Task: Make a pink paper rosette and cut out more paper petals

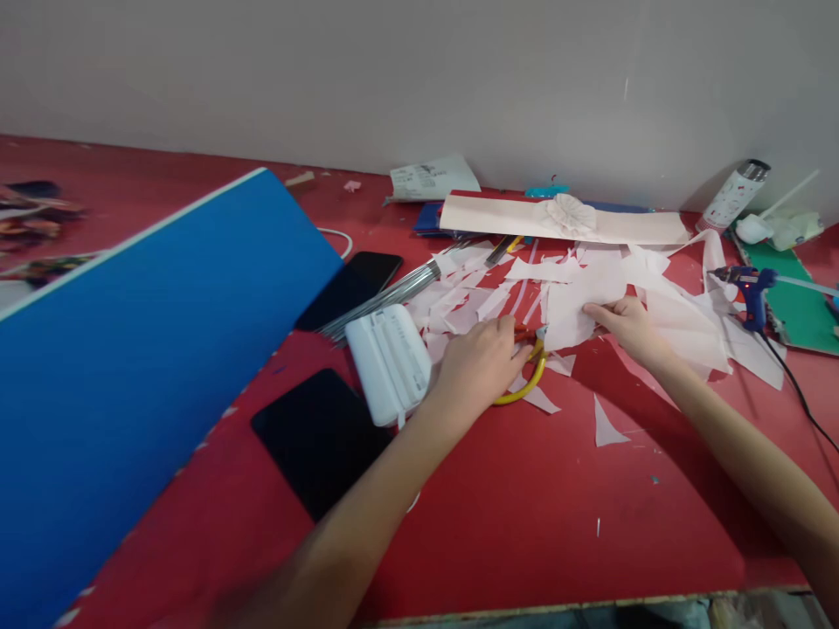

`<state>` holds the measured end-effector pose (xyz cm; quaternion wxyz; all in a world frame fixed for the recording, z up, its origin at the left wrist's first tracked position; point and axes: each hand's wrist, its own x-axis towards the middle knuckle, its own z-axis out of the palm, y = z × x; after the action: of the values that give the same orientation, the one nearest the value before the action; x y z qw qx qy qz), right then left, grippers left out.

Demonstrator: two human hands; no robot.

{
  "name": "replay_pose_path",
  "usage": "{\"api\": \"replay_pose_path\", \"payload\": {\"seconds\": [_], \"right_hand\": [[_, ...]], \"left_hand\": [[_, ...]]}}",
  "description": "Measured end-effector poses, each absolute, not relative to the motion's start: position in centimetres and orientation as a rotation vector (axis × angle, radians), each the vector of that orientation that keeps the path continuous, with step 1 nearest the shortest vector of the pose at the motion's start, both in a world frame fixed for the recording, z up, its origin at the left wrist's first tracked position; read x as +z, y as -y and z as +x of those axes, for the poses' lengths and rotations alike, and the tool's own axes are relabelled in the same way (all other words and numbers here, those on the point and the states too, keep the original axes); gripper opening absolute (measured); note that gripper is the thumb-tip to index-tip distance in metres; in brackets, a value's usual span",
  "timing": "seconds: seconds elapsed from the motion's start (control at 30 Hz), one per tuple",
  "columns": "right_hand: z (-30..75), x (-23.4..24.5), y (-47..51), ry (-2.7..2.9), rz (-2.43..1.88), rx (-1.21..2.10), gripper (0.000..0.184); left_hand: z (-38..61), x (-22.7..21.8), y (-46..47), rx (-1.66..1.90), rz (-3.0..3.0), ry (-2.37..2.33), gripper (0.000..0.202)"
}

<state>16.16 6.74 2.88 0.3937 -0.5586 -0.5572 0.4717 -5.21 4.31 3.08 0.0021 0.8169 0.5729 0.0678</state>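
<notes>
My left hand is closed on the yellow-handled scissors that lie on the red table. My right hand pinches the edge of a pale pink paper sheet just right of the scissors. Around both hands lie several pale pink paper scraps. A white power bank rests just left of my left hand.
A large blue board leans over the table's left side. Two dark phones and a bundle of metal wires lie near it. A blue glue gun, a green mat, a long paper strip with a paper flower and a can sit at the back right.
</notes>
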Motion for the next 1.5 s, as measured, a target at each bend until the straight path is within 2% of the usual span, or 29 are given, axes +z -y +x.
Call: {"api": "replay_pose_path", "payload": {"seconds": [0.13,0.27,0.4,0.53,0.7,1.0,1.5], "right_hand": [[17.1,2.7,-7.4,1.329,-1.382,1.067,0.032],[18.0,3.5,-7.7,1.225,-1.304,0.979,0.027],[18.6,4.3,-8.1,1.152,-1.237,0.929,0.023],[18.7,4.5,-8.2,1.107,-1.181,0.907,0.023],[18.1,4.4,-7.9,1.062,-1.082,0.995,0.021],[17.0,5.4,-6.9,1.017,-1.032,1.088,0.015],[17.3,5.1,-7.2,1.025,-1.038,1.088,0.018]], "left_hand": [[-4.8,3.3,-3.6,0.044,2.616,-1.791,0.034],[-4.8,3.2,-3.7,-0.017,2.503,-1.817,0.027],[-5.7,2.9,-4.8,0.181,2.315,-1.922,0.028],[-6.1,3.5,-4.9,0.490,2.247,-1.745,0.035],[-5.2,4.5,-3.8,0.466,2.275,-1.636,0.051],[-4.3,4.2,-3.5,0.454,2.300,-1.678,0.045],[-4.1,4.9,-3.2,0.439,2.288,-1.694,0.041]]}}
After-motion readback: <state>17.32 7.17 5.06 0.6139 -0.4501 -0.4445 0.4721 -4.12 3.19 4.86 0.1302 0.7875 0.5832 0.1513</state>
